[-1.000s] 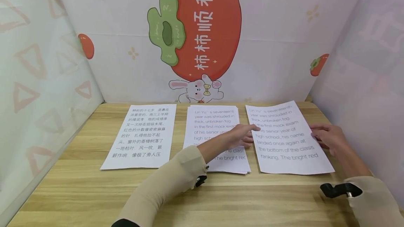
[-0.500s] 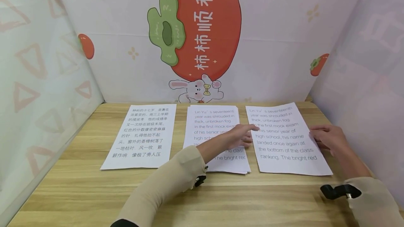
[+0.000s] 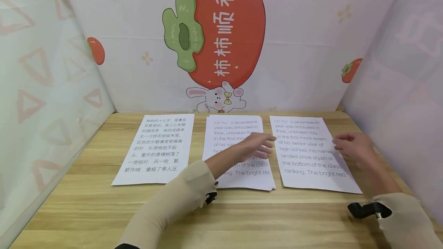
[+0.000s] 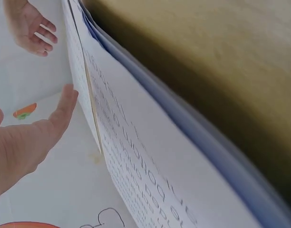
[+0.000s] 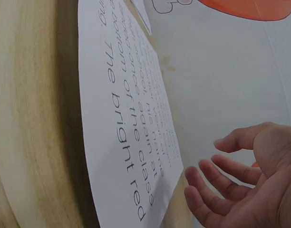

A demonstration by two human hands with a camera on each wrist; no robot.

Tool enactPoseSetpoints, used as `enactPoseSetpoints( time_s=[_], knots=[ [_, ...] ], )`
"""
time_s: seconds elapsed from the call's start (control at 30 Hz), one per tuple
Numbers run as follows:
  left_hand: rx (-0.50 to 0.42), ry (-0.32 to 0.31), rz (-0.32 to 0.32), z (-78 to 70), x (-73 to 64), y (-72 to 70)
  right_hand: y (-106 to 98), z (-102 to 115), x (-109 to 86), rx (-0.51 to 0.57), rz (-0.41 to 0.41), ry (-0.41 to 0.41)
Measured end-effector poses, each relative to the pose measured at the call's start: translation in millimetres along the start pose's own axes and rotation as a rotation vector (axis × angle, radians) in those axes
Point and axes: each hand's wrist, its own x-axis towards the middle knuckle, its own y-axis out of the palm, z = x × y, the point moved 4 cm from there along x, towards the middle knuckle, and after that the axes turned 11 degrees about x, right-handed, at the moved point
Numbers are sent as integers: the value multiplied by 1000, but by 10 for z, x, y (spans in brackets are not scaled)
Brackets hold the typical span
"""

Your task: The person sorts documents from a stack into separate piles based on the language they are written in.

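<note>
A white sheet of paper (image 3: 304, 156) printed in English lies on the right of the table. My right hand (image 3: 354, 147) hovers at its right edge; the right wrist view shows those fingers (image 5: 226, 185) loosely bent with nothing between them. Left of that sheet is a small stack of paper (image 3: 238, 181), its top page bearing the same English text. Over the stack's right side hangs my left hand (image 3: 254, 146), fingers relaxed and pointing toward the right sheet's left edge. In the left wrist view, the left hand (image 4: 29, 142) stands above the pages, holding nothing.
A sheet with Chinese text (image 3: 155, 149) lies at the left of the wooden table (image 3: 249, 218). Printed cloth walls enclose the back and both sides, the back wall (image 3: 297, 76) carrying a large persimmon (image 3: 242, 30) and a rabbit drawing.
Both hands have come away from the right sheet, the left hand drawing back leftward. The sheet's raised right side has settled down onto the table.
</note>
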Motion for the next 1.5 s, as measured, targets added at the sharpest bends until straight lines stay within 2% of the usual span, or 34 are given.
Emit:
enactPoseSetpoints(
  time_s=[0.17, 0.37, 0.5, 0.7, 0.93, 1.2, 1.5],
  knots=[
    [77, 42, -21, 0, -90, -134, 158, 133, -11, 36, 90, -46],
    [125, 70, -23, 29, -250, -328, 284, 251, -11, 107, 150, -43],
    [141, 70, -40, 85, -357, -492, 365, 298, -12, 128, 190, -51],
    [161, 52, -88, 210, -487, -729, 527, 334, -24, 226, 256, -31],
    [152, 53, -141, 372, -570, -930, 712, 398, -49, 229, 288, -25],
    [125, 38, -218, 449, -694, -1126, 882, 463, -35, 252, 326, -46],
    [154, 12, -283, 550, -814, -1348, 1047, 540, -19, 258, 330, -53]
  ],
)
